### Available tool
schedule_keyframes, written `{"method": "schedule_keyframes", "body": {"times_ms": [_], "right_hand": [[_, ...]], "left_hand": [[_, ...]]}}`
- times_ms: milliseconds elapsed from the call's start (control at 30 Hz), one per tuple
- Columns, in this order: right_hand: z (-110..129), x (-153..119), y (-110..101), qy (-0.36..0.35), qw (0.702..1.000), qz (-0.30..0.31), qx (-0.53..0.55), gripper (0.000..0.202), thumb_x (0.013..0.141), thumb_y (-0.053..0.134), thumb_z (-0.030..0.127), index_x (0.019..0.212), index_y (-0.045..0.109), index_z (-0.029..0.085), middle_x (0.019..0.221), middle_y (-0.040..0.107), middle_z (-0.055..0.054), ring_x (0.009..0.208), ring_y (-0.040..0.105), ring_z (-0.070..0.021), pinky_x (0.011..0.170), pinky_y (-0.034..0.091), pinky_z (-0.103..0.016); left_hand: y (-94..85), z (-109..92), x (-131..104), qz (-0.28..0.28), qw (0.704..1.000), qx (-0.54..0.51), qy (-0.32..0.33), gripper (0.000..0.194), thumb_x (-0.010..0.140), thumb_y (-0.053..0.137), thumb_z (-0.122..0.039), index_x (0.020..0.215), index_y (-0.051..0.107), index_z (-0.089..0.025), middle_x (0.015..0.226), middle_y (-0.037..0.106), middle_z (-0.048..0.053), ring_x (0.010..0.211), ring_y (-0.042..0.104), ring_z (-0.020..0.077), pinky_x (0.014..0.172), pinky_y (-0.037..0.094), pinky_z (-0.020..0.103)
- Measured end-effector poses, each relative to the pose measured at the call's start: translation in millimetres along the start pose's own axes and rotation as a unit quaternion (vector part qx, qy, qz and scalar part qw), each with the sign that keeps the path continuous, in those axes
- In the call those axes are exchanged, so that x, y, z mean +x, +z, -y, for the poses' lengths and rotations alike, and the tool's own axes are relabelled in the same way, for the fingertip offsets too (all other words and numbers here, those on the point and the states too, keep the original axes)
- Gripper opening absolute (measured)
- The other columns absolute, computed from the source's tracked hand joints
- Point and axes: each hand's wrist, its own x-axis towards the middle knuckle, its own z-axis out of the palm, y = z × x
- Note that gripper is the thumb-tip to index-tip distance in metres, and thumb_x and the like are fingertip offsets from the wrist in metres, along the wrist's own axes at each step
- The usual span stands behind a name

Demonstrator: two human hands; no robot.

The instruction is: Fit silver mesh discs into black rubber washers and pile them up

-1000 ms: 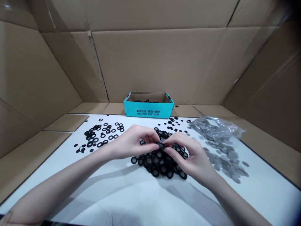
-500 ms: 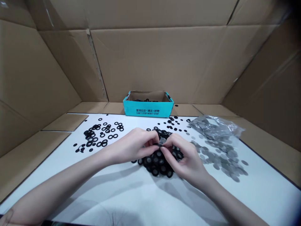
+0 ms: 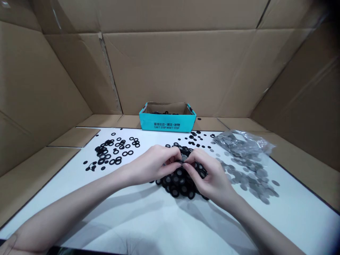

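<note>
My left hand (image 3: 156, 163) and my right hand (image 3: 208, 172) meet over a pile of black rings with grey discs in them (image 3: 175, 180). Thumb and fingertips of both hands pinch one black ring (image 3: 180, 162) between them, mostly covered by the fingers. A grey disc (image 3: 184, 157) shows just behind it. Left of my hands lie loose black rings (image 3: 124, 153), some overlapping. Loose grey discs (image 3: 255, 180) are spread to the right of my right hand.
A turquoise box (image 3: 167, 122) with black rings inside stands at the back. A clear plastic bag (image 3: 241, 142) of grey discs lies at the right. Small black pieces (image 3: 195, 138) are scattered behind the pile. Cardboard walls (image 3: 175, 71) enclose the white table (image 3: 127, 216).
The fingertips of both hands have shifted slightly and the right hand's fingers have closed in a little around the ring. Both hands stay over the pile.
</note>
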Motion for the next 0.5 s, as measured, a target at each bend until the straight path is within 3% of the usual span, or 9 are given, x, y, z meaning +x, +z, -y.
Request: {"method": "schedule_keyframes", "body": {"times_ms": [167, 400, 500], "right_hand": [[2.3, -2.2, 4.4, 0.005, 1.0, -0.003, 0.002, 0.019, 0.089, 0.051, 0.013, 0.072, 0.047, 0.022, 0.066, 0.054, -0.001, 0.065, 0.049, -0.0162, 0.06, 0.039, -0.03], [-2.4, 0.0, -0.4, 0.003, 1.0, 0.019, -0.003, 0.007, 0.088, 0.058, 0.018, 0.083, 0.057, 0.022, 0.077, 0.065, -0.004, 0.075, 0.055, -0.0196, 0.069, 0.043, -0.034], [-3.6, 0.2, -1.9, 0.003, 1.0, 0.02, -0.001, 0.013, 0.088, 0.056, 0.015, 0.077, 0.055, 0.021, 0.074, 0.063, -0.002, 0.073, 0.054, -0.0186, 0.068, 0.042, -0.033]], "left_hand": [[-4.4, 1.3, -1.8, 0.032, 0.999, 0.037, -0.013, 0.008, 0.087, 0.055, -0.015, 0.08, 0.058, -0.016, 0.066, 0.06, -0.002, 0.059, 0.053, 0.0105, 0.055, 0.036, 0.019], [-3.4, 1.0, -2.3, 0.01, 1.0, 0.022, -0.019, 0.01, 0.084, 0.057, -0.013, 0.08, 0.067, -0.014, 0.067, 0.064, -0.001, 0.06, 0.055, 0.0106, 0.057, 0.039, 0.019], [-1.7, -0.4, -1.1, -0.004, 1.0, 0.006, -0.01, 0.011, 0.087, 0.057, -0.016, 0.083, 0.067, -0.014, 0.071, 0.066, 0.001, 0.064, 0.058, 0.0115, 0.06, 0.04, 0.019]]}}
